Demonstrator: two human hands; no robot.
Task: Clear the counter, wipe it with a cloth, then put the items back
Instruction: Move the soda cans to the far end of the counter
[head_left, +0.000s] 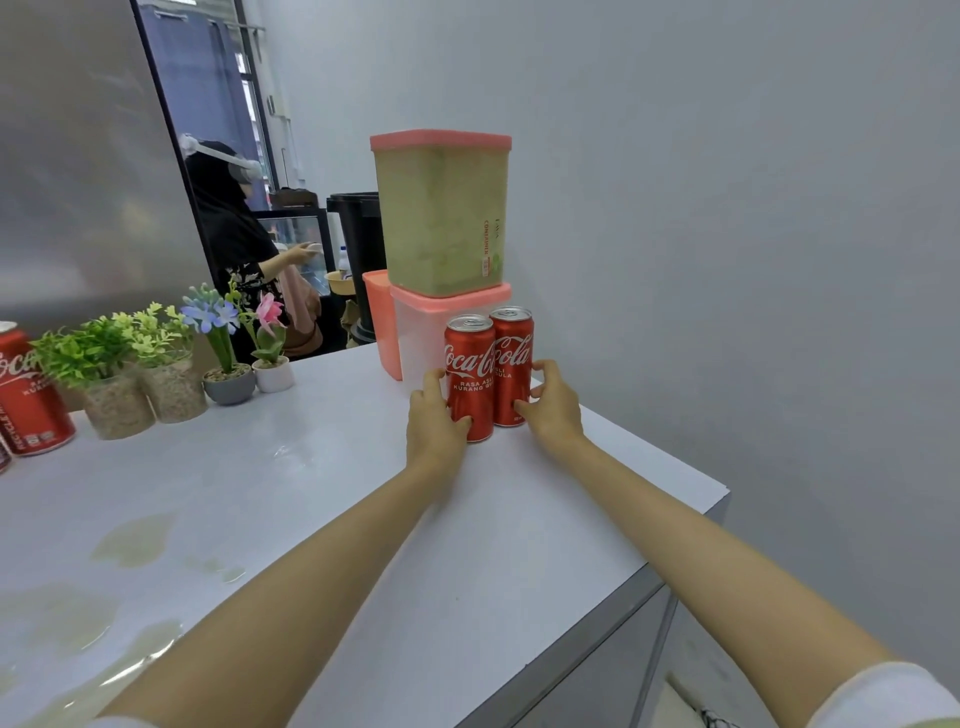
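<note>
Two cans, you say? Where are they?

Both red and upright on the table (363, 493), at its far right corner by the wall. The left can (470, 376) and the right can (514, 358) touch side by side, just in front of the lower tub (421, 338).

And the hands?

The left hand (434, 421) has its grip round the left can, with fingers curled at its side and the thumb low on the front. The right hand (553, 402) grips the right can the same way from the other side. Both cans stand on the table.

What's stacked behind them?

The top tub (441, 218), pink-lidded and full of something greenish, stands on the lower tub, which is clear with a pink lid. A pink tub (382, 322) sits just beside the lower one, to its left.

Anything else on the table?

At the left end there's a third can (28, 395), partly cut off at the edge of view. Next to it are two leafy plants (111, 374) in jars. Then come two small flower pots (228, 384), one grey and one white. Wet patches (135, 540) shine on the near left of the table, well apart from the hands.

Anyone else about?

One person (228, 234) in dark clothes stands past the table's far edge, holding something pale. It's too small to tell what.
</note>
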